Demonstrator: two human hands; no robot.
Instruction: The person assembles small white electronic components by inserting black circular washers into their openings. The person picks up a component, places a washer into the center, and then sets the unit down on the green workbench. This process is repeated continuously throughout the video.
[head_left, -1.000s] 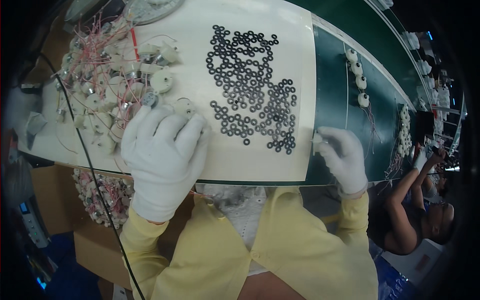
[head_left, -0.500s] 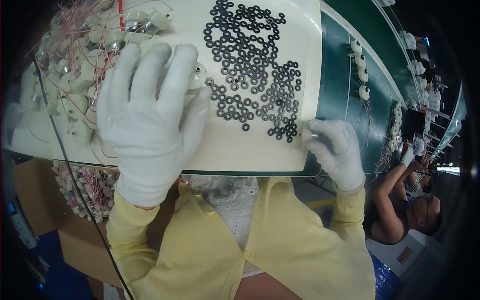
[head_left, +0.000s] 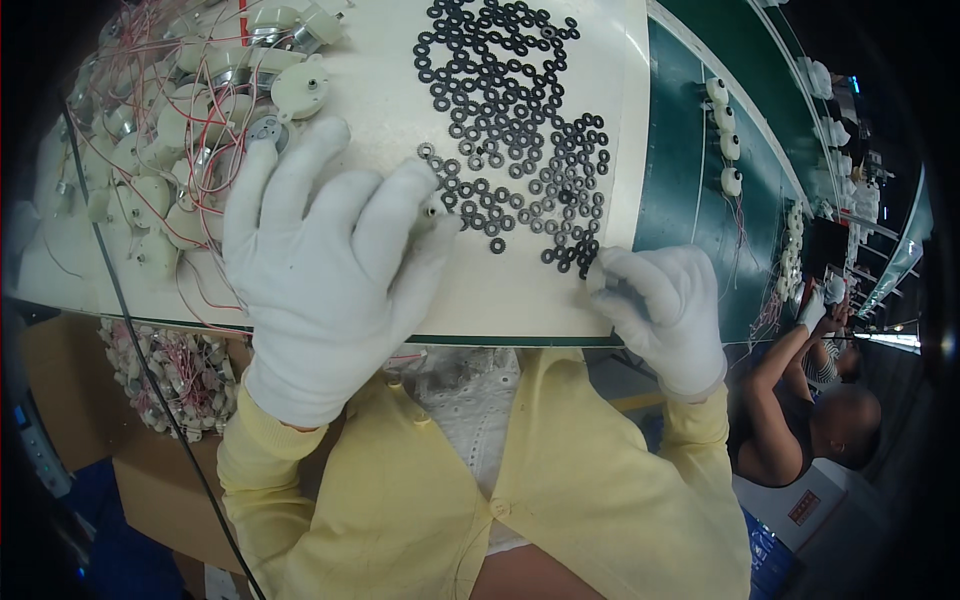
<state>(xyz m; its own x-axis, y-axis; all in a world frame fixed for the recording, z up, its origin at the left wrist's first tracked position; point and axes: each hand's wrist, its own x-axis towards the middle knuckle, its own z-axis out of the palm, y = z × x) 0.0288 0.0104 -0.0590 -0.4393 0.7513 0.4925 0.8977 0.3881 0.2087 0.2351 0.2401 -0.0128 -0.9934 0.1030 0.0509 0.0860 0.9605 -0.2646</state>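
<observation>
My left hand (head_left: 320,240), in a white glove, pinches a white geared motor (head_left: 434,211) between thumb and forefinger; the glove hides most of it. Its other fingers spread toward a heap of white motors (head_left: 150,200) with red and white wires. Just right of the held motor lie many small black rings (head_left: 510,120), spread flat on the white tabletop. My right hand (head_left: 665,300), also gloved, is closed in a pinch at the right end of the rings. A small pale piece shows at its fingertips, too covered to name.
A green surface (head_left: 675,150) runs along the right, carrying a row of white motors (head_left: 729,146). Below the table's near edge, a cardboard box (head_left: 70,385) sits beside a pile of wired motors (head_left: 175,380). Another person (head_left: 780,410) works at the far right. A black cable (head_left: 150,365) crosses the left side.
My left hand has moved right and nearer to me with the motor in its pinch, uncovering a motor at the heap's edge. My right hand has shifted slightly left, toward the rings.
</observation>
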